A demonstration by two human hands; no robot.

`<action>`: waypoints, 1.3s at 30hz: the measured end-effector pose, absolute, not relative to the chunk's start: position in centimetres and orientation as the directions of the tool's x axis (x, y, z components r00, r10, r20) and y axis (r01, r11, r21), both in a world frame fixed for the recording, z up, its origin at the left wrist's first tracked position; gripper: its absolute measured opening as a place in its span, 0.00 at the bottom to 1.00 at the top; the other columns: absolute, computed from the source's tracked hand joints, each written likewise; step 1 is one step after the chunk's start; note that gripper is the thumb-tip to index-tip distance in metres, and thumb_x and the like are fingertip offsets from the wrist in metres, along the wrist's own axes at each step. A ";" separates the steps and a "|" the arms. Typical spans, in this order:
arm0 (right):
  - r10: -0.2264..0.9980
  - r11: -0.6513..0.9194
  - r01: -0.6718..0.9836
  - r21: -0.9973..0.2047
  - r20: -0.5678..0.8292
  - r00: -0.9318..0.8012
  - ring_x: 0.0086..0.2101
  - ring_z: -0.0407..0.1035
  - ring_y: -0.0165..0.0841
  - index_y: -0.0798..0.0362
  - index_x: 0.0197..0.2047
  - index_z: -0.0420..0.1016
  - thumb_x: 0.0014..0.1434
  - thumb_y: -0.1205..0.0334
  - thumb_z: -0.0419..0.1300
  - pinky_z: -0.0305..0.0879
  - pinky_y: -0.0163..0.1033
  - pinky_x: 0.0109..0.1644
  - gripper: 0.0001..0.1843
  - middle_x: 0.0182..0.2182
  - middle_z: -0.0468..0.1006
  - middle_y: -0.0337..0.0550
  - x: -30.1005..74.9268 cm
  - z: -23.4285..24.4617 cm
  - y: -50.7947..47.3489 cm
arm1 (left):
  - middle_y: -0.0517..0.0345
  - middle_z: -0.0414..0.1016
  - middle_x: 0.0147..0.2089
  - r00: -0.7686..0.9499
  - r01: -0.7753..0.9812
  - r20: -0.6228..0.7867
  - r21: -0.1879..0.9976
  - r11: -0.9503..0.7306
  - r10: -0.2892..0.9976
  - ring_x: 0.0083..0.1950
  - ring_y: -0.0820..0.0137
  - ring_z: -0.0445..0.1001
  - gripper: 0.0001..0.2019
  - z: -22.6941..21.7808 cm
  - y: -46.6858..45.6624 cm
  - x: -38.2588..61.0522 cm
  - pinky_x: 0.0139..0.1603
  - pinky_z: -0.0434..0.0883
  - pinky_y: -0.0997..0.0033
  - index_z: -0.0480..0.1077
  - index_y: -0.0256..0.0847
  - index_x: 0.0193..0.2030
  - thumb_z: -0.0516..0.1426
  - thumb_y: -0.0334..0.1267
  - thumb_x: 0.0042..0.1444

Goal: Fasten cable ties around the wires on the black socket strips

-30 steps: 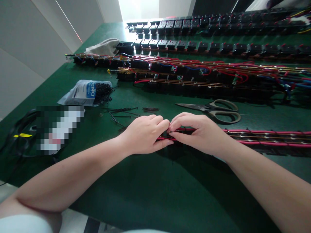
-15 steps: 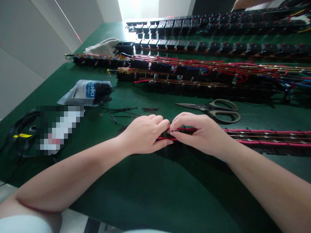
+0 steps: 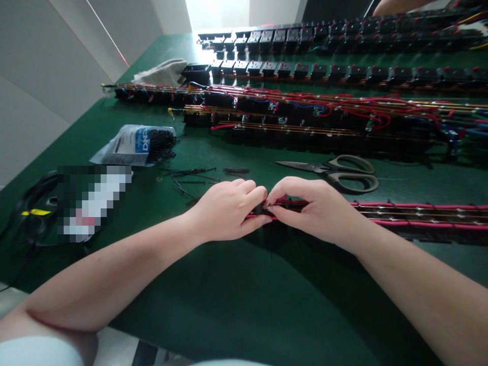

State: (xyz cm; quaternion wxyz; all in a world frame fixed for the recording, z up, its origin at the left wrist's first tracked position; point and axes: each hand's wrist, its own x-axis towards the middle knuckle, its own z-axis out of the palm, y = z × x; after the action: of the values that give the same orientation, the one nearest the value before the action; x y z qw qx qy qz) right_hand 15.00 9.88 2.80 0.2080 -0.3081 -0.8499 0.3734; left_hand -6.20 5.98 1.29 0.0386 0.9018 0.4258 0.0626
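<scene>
A long strip of black sockets wired with red wires (image 3: 419,216) lies across the green table (image 3: 244,305) from the centre to the right edge. My left hand (image 3: 229,211) is curled over the strip's left end, fingers closed on the red wires. My right hand (image 3: 316,208) meets it fingertip to fingertip, pinching the wires and something small and black at the same spot. What exactly sits between the fingertips is too small to name.
Scissors (image 3: 335,172) lie just beyond my right hand. Loose black cable ties (image 3: 190,178) and a bag of them (image 3: 137,145) sit to the left. Several wired socket strips (image 3: 324,117) fill the far side. A white cloth (image 3: 160,72) lies far left. Another person's arm (image 3: 396,6) shows top right.
</scene>
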 end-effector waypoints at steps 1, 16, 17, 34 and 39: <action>0.675 0.546 0.372 -0.751 0.131 -0.726 0.35 0.76 0.38 0.51 0.36 0.79 0.58 0.63 0.62 0.72 0.44 0.40 0.04 0.34 0.82 0.43 15.0 2.7 9.9 | 0.54 0.71 0.40 0.628 0.764 0.087 0.119 -0.634 0.773 0.39 0.63 0.72 0.17 1.3 6.0 -6.2 0.34 0.66 0.66 0.67 0.40 0.47 0.48 0.52 0.69; 0.643 0.616 0.335 -0.713 0.210 -0.736 0.36 0.76 0.38 0.53 0.34 0.79 0.59 0.67 0.61 0.72 0.43 0.39 0.05 0.34 0.81 0.45 15.0 2.2 9.6 | 0.55 0.71 0.39 0.622 0.765 0.111 0.121 -0.632 0.775 0.38 0.64 0.72 0.16 1.0 6.0 -6.2 0.34 0.66 0.66 0.67 0.40 0.46 0.49 0.52 0.69; 0.639 0.620 0.333 -0.711 0.211 -0.740 0.36 0.75 0.38 0.53 0.34 0.79 0.59 0.67 0.61 0.71 0.43 0.39 0.04 0.34 0.81 0.45 14.9 2.2 9.7 | 0.55 0.71 0.39 0.624 0.765 0.110 0.118 -0.633 0.774 0.38 0.63 0.72 0.16 1.0 6.0 -6.2 0.34 0.66 0.66 0.67 0.40 0.46 0.49 0.52 0.69; 0.580 0.733 0.306 -0.608 0.322 -0.749 0.35 0.72 0.37 0.52 0.29 0.75 0.58 0.70 0.62 0.70 0.43 0.39 0.07 0.31 0.80 0.44 14.8 1.7 9.7 | 0.55 0.72 0.40 0.640 0.751 0.122 0.108 -0.651 0.759 0.38 0.63 0.72 0.18 0.9 6.0 -6.3 0.34 0.66 0.66 0.67 0.40 0.45 0.48 0.53 0.70; 0.579 0.725 0.309 -0.616 0.301 -0.758 0.36 0.72 0.37 0.52 0.30 0.75 0.57 0.70 0.62 0.69 0.41 0.38 0.06 0.33 0.79 0.45 14.8 1.8 9.7 | 0.54 0.72 0.39 0.641 0.750 0.133 0.101 -0.654 0.756 0.38 0.64 0.72 0.19 0.8 6.0 -6.3 0.34 0.65 0.67 0.67 0.40 0.45 0.46 0.55 0.70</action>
State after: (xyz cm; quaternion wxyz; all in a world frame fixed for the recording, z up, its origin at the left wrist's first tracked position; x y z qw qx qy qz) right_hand 14.83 9.73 1.83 0.2445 -0.2479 -0.8959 0.2760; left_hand -6.30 6.00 0.79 0.0185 0.9057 0.4155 0.0817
